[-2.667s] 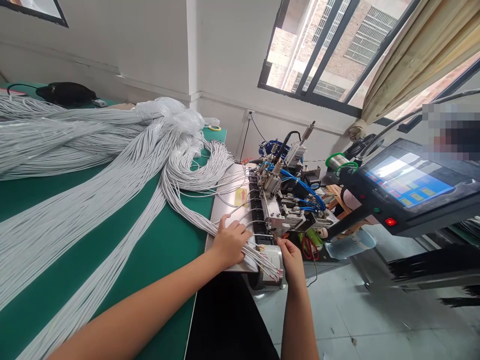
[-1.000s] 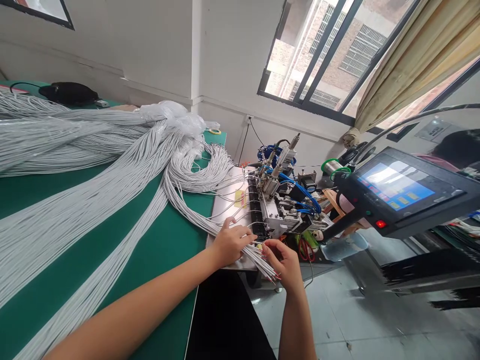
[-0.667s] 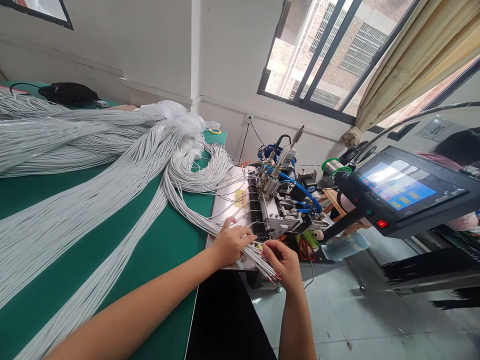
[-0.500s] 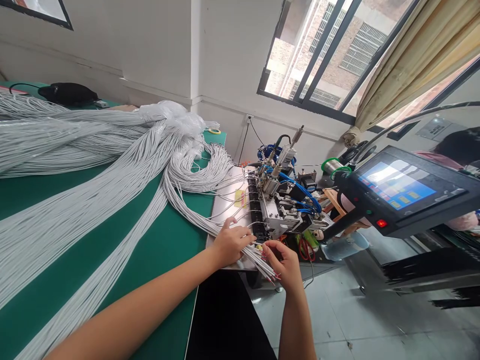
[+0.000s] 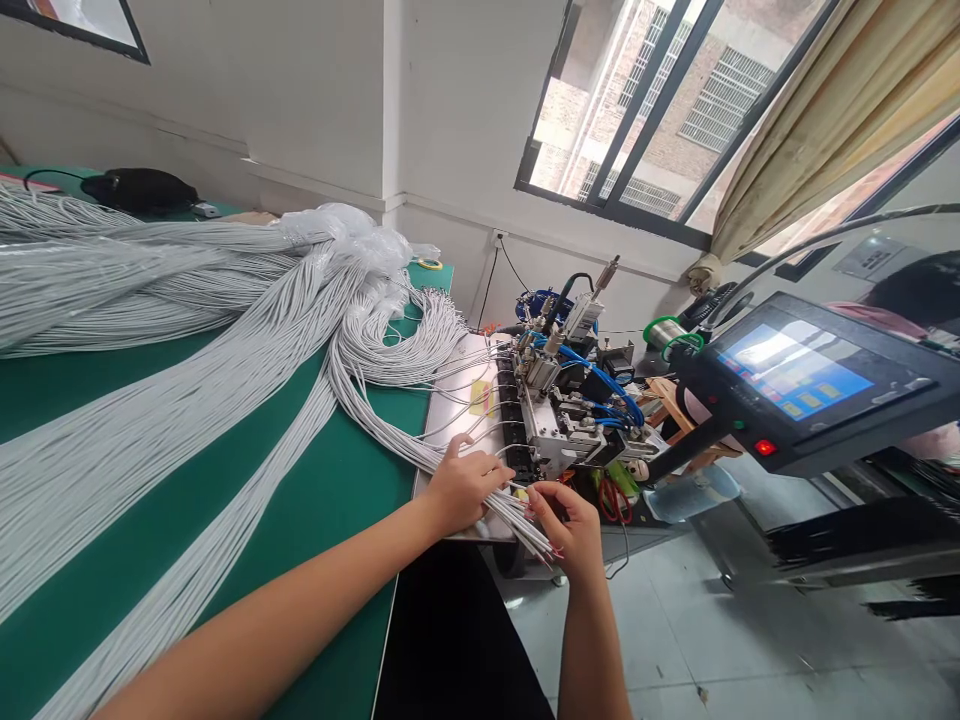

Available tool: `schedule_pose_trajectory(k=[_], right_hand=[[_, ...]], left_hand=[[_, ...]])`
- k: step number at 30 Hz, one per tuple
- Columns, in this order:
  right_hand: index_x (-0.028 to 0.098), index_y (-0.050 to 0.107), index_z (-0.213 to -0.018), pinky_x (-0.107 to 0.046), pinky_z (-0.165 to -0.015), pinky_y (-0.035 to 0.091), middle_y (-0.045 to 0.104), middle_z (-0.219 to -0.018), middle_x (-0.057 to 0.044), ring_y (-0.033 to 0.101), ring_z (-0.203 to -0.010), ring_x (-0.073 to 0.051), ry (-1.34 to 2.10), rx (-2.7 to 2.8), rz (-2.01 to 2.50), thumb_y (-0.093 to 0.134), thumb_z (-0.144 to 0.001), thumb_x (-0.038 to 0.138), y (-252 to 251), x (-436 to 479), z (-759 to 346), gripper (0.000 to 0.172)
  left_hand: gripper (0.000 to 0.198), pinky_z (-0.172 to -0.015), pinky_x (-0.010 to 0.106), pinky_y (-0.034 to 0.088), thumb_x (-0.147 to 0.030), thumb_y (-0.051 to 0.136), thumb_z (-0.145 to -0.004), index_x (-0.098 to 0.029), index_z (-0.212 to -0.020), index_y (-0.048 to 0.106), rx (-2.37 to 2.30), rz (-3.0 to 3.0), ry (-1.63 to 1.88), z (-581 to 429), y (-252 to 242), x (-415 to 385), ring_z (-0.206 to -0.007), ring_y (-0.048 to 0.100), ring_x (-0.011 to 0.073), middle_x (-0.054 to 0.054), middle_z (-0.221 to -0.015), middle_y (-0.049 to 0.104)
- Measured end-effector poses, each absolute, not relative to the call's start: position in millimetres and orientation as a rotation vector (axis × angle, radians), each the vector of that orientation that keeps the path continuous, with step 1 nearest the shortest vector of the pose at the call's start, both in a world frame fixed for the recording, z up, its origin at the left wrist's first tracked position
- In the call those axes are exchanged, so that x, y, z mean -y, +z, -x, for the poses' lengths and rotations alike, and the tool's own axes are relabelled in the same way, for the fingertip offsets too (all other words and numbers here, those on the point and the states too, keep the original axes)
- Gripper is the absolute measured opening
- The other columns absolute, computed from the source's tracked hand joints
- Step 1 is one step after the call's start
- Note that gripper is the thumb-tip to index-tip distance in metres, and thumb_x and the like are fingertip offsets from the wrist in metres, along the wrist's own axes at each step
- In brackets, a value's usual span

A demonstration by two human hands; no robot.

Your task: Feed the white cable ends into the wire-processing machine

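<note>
My left hand point(image 5: 466, 490) is closed over a bundle of thin white cables point(image 5: 397, 438) at the front edge of a metal plate point(image 5: 457, 395). The cable ends point(image 5: 536, 540), with reddish tips, stick out to the right of it. My right hand point(image 5: 566, 520) pinches at one of these ends, its thumb and forefinger together. Just beyond both hands is a machine point(image 5: 555, 400) with a black slotted rail point(image 5: 514, 410), into which several single cables run. The palm sides of the fingers are partly hidden.
Long cable bundles point(image 5: 187, 390) cover much of the green table point(image 5: 330, 560) on the left. A screen on an arm point(image 5: 810, 370) juts in at the right, above a clear plastic tub point(image 5: 690, 493). A person's dark hair point(image 5: 919, 290) shows behind the screen.
The slim upright cylinder part on top of the machine has shifted slightly to the right. Both hands stay in nearly the same place on the cables.
</note>
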State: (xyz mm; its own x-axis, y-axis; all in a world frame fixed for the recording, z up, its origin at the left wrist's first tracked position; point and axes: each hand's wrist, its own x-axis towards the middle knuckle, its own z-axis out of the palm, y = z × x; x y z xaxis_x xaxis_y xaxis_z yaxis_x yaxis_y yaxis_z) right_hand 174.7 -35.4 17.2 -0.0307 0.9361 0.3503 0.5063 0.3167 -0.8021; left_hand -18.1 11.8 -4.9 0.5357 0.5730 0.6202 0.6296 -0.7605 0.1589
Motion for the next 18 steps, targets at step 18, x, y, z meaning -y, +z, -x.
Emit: schedule_pose_trajectory(k=[18], right_hand=[[0.016, 0.066, -0.079, -0.024, -0.052, 0.041, 0.060, -0.065, -0.002, 0.052, -0.058, -0.015, 0.626, 1.519, 1.355, 0.061, -0.082, 0.042, 20.1, 29.6, -192.1, 0.026]], left_hand=[[0.035, -0.100, 0.049, 0.022, -0.003, 0.048, -0.068, -0.024, -0.090, 0.066, 1.270, 2.523, -1.185, 25.8, 0.2, -15.1, -0.081, 0.057, 0.0169, -0.001, -0.077, 0.065]])
